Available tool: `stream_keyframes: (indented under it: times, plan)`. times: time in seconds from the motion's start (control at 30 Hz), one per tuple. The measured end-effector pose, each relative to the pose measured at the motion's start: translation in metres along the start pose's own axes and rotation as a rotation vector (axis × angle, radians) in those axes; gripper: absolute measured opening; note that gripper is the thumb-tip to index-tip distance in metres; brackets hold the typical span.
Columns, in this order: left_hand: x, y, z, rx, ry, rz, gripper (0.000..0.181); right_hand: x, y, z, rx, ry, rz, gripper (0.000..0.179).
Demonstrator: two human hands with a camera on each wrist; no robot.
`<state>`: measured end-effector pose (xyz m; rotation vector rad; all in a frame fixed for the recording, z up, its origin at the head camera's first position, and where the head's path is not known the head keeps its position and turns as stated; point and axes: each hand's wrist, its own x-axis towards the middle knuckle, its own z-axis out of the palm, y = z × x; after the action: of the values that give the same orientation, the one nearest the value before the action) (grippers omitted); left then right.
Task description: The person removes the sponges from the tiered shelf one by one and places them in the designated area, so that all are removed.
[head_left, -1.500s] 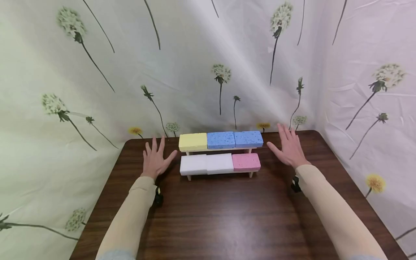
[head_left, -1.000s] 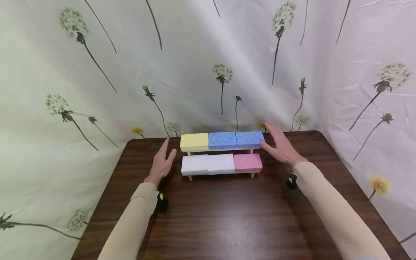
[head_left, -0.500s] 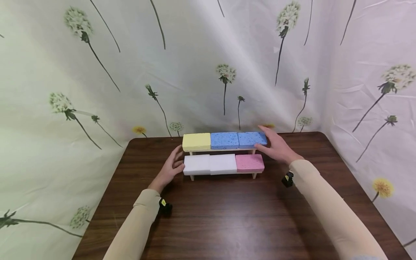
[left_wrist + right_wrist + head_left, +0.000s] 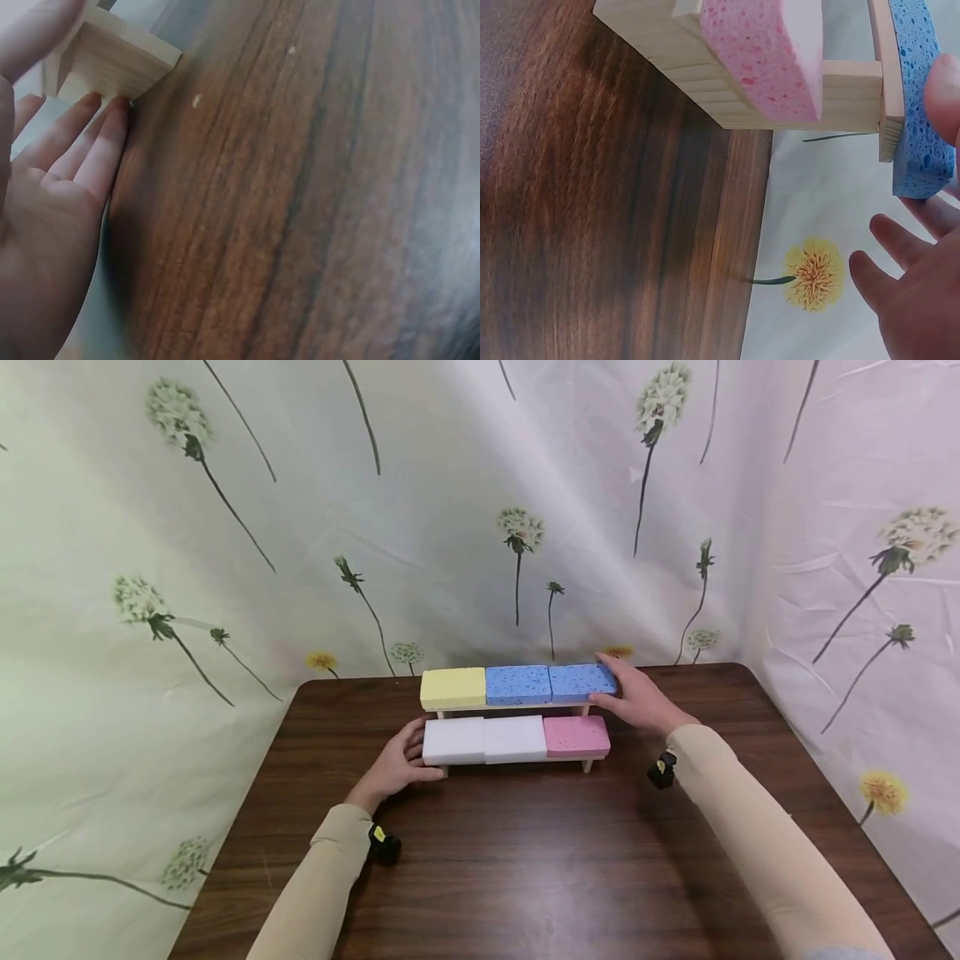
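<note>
While pinching the rightmost blue sponge (image 4: 577,681) in the right fingers (image 4: 901,240), spreading the left fingers (image 4: 103,150) around an end of the lower stand (image 4: 112,64), touching its wood. Probably only securing both holds at this step. Seeing, leftward from the right fingers, a second blue sponge (image 4: 517,683) and a yellow sponge (image 4: 453,687) on the upper stand (image 4: 889,97). Finding, rightward from the left fingers, a white sponge (image 4: 452,740), another white sponge (image 4: 514,738) and a pink sponge (image 4: 576,737), all above the bench (image 4: 480,860). Calling next, likely, for a gentle pinch rightward, steadying leftward.
</note>
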<state>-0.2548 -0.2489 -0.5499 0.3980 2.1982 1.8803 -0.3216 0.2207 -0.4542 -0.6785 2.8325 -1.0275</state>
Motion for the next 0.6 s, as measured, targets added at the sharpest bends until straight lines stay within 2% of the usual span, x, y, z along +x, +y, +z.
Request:
stream_keyframes:
  times: [0.13, 0.33, 0.6]
  plan:
    - [-0.0007, -0.0049, -0.0010, 0.013, 0.017, -0.024, 0.102, -0.0005, -0.0013, -0.0024, -0.007, -0.019, 0.001, 0.085]
    - [0.0014, -0.0088, -0.0014, 0.029, 0.017, -0.012, 0.084, -0.0020, -0.0015, -0.0054, -0.015, -0.032, 0.021, 0.084]
    - [0.0021, -0.0096, -0.0003, 0.032, 0.002, 0.005, 0.083, -0.0042, -0.0029, -0.0095, -0.031, -0.014, 0.022, 0.076]
